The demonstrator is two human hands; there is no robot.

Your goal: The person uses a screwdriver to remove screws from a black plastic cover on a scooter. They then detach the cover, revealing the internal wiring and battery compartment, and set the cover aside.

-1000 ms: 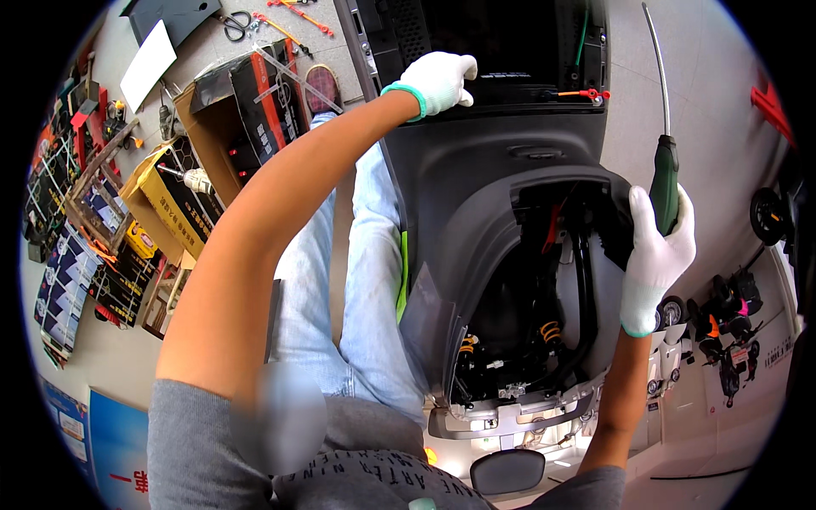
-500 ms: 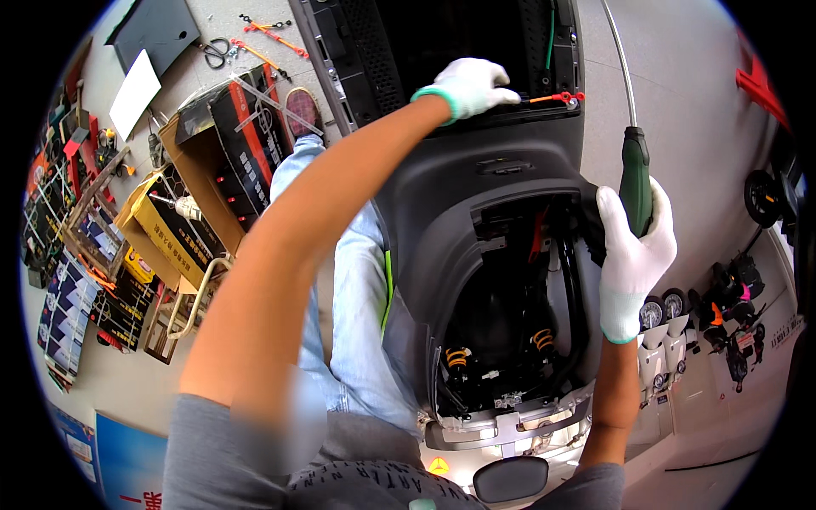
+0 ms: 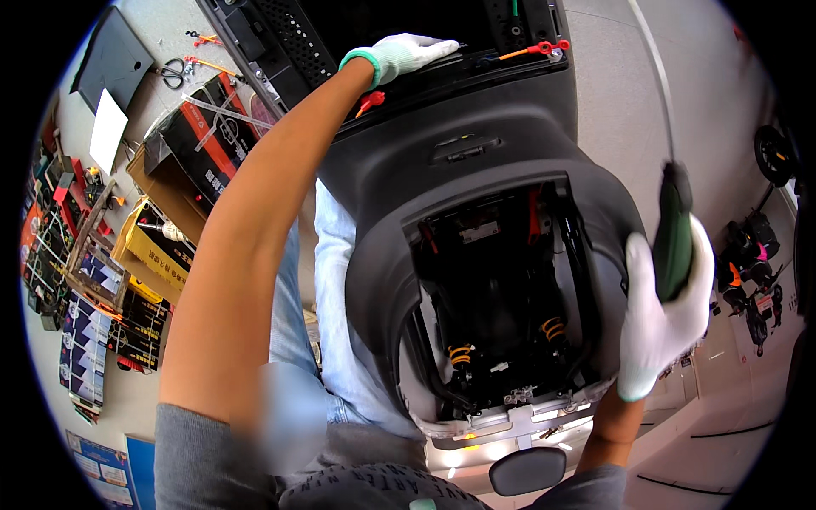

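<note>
Left hand (image 3: 401,58) moved away from orange cable (image 3: 516,54); boxes (image 3: 206,140) on grey floor (image 3: 612,93).

scissors (image 3: 173,73) on grey floor (image 3: 174,25), white sheet (image 3: 108,132), brown cardboard box (image 3: 173,192)

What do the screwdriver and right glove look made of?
The screwdriver: thin, smooth grey shaft, likely metal; dull green handle, probably plastic or rubber. The right glove: seemingly stretchy fabric, matte white with a snug cuff; any coating is unclear.
</note>
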